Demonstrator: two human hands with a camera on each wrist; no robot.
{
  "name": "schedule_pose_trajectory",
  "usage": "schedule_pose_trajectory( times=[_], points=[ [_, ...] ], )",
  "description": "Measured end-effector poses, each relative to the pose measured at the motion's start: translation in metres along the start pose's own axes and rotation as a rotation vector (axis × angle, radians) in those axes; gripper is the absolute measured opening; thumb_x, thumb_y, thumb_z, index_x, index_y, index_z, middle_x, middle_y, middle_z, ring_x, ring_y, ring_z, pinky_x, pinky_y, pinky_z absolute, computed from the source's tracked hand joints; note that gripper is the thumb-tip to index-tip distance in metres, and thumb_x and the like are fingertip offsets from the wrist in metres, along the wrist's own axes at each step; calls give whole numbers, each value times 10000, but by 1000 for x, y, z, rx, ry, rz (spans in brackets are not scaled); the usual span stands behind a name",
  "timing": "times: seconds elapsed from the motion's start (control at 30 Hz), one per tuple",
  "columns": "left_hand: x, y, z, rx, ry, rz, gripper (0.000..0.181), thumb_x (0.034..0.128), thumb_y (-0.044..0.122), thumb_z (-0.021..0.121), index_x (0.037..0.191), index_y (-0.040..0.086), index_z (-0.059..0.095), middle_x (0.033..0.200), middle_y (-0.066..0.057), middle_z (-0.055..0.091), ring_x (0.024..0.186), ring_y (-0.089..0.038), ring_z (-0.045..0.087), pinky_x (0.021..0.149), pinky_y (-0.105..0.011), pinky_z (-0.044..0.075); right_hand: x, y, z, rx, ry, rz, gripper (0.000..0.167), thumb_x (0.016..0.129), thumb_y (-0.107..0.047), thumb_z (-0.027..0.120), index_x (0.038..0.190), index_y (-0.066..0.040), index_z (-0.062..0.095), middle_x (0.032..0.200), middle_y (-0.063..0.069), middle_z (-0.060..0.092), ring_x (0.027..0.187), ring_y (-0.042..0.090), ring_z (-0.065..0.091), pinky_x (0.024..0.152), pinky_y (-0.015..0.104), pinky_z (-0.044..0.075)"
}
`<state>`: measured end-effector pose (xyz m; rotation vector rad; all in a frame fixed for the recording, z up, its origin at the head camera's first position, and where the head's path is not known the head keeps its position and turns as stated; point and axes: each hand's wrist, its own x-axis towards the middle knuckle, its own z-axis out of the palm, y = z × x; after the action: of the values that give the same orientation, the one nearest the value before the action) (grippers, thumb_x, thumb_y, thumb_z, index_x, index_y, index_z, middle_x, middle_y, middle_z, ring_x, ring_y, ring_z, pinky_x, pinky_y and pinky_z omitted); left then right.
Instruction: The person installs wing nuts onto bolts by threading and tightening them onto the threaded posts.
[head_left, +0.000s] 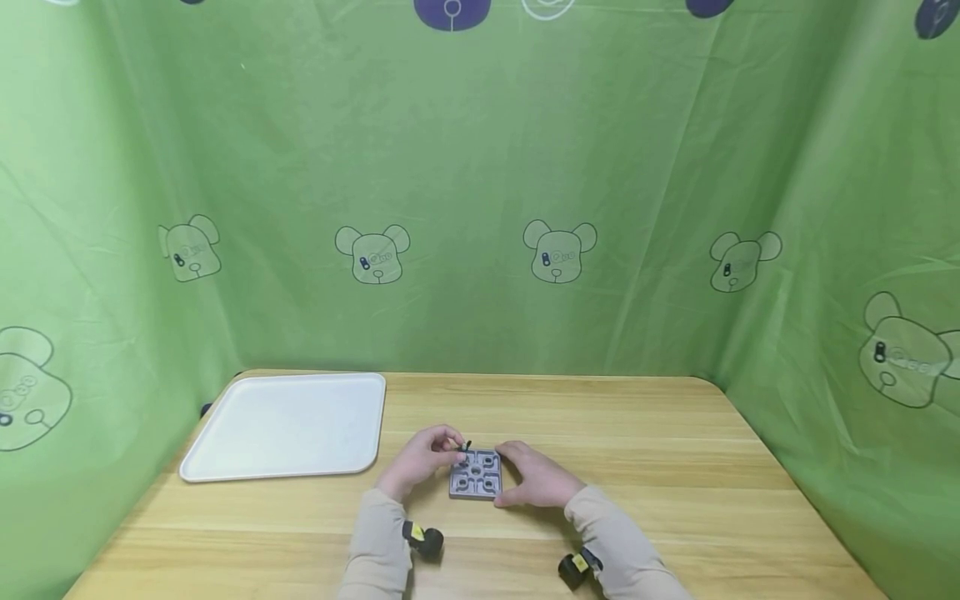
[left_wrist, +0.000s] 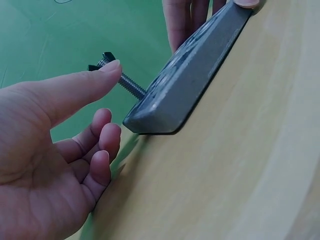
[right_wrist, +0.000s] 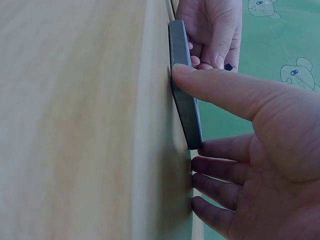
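Observation:
A square grey plate (head_left: 476, 483) with several recessed holes lies on the table in front of me. At its far left corner, my left hand (head_left: 422, 461) pinches a threaded bolt (left_wrist: 131, 86) with a dark, winged-looking head. The bolt's shaft meets the plate's face at a slant in the left wrist view; how deep it sits is hidden. My right hand (head_left: 542, 477) grips the plate's right side, thumb at the near edge and fingers around the far corner. In the right wrist view, that thumb presses the plate's dark side wall (right_wrist: 186, 107).
A white tray (head_left: 292, 425) lies on the left of the wooden table (head_left: 675, 442). Green curtains (head_left: 465, 167) printed with bear heads enclose the table at the back and both sides. Black wrist cameras (head_left: 429, 543) protrude inward from the sleeves.

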<state>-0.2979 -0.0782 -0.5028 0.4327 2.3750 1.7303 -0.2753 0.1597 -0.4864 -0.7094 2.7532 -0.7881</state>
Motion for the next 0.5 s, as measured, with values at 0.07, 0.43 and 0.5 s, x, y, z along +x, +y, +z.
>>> schedule_pose_trajectory(
  times=[0.07,0.43,0.5],
  points=[
    [0,0,0,8,0,4,215,846,116,707,1050,74,654,884,-31,567,811,-160,506,704,-285,420,0,-1,0,3,1,0,944,705,-392,823,1442,10,390,1472,220,431,1337,413,442,1097,593,342],
    [1,1,4,33,-17,24,192,858,124,694,1047,101,672,859,-20,572,813,-157,511,726,-294,413,-2,-4,-2,17,-3,13,938,708,-376,824,1447,3,388,1477,219,424,1337,419,439,1091,606,341],
    [1,2,4,37,-16,31,196,857,127,696,1049,96,672,857,-25,576,809,-154,514,719,-288,418,-2,-4,-2,16,-2,13,937,709,-375,824,1447,3,388,1477,220,424,1337,419,439,1091,607,340]
  ],
)
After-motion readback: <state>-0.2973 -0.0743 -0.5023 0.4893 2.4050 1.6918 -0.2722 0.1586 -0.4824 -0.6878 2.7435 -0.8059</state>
